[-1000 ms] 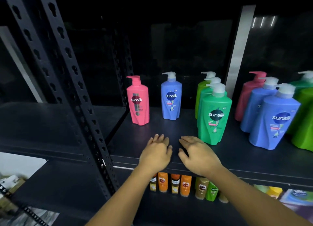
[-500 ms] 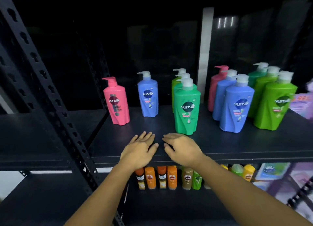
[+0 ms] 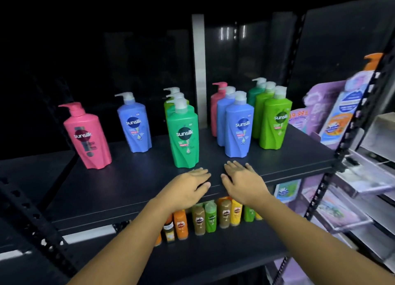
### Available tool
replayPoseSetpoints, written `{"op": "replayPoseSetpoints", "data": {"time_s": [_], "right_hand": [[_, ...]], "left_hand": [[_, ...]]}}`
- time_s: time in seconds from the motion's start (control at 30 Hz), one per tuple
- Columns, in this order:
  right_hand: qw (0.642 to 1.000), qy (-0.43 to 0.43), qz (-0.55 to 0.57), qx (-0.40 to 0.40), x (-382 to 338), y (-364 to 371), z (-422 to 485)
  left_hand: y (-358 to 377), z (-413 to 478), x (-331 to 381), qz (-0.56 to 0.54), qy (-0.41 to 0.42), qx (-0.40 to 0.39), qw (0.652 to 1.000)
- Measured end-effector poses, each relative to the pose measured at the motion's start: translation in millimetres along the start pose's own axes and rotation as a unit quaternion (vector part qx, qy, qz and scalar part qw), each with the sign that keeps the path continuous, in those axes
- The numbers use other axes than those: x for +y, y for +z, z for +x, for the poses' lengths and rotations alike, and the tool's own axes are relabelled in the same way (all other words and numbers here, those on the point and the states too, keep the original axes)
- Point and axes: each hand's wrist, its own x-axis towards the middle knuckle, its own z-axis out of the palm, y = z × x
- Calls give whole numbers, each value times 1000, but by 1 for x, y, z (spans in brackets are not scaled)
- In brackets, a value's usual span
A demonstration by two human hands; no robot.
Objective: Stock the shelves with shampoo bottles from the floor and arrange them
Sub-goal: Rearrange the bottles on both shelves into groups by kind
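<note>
Pump shampoo bottles stand upright on a dark shelf (image 3: pixel 119 190). From the left: a pink bottle (image 3: pixel 86 138), a blue bottle (image 3: pixel 134 126), a row of green bottles led by one (image 3: pixel 183 139), then a row with two blue bottles (image 3: pixel 238 131) and a pink one behind, and a light green row (image 3: pixel 275 124). My left hand (image 3: pixel 188 188) and my right hand (image 3: pixel 243 182) lie flat, palms down, on the shelf's front edge, just in front of the green and blue bottles. Both hold nothing.
Small orange, brown, green and yellow bottles (image 3: pixel 210 218) line the shelf below. Black perforated uprights stand at left (image 3: pixel 32 220) and right (image 3: pixel 333 156). Purple product packs (image 3: pixel 333 111) and another rack sit to the right.
The view has swung to the right, showing more of the right rack. Both hands have stayed flat on the shelf edge, now in front of the green and blue bottles.
</note>
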Motion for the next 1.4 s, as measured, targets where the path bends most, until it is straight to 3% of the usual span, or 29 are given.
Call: {"op": "replayPoseSetpoints", "data": {"time_s": [0.17, 0.3, 0.53, 0.77, 0.93, 1.23, 1.4], "right_hand": [[987, 126, 95, 42, 22, -8, 13], [931, 208, 290, 77, 29, -14, 42], [869, 159, 435, 173, 39, -13, 73], [868, 132, 402, 260, 37, -2, 73], [856, 140, 445, 224, 36, -10, 66], [879, 110, 441, 143, 16, -21, 14], [890, 79, 438, 105, -16, -25, -8]], "left_hand": [[-1, 29, -1, -2, 0, -39, 999], [6, 29, -4, 12, -1, -37, 999], [8, 28, -4, 23, -1, -27, 999], [8, 29, -7, 19, -5, -20, 1000], [7, 28, -6, 12, -6, -8, 1000], [5, 13, -1, 26, 11, 110, 994], [-2, -8, -18, -26, 19, 108, 994]]}}
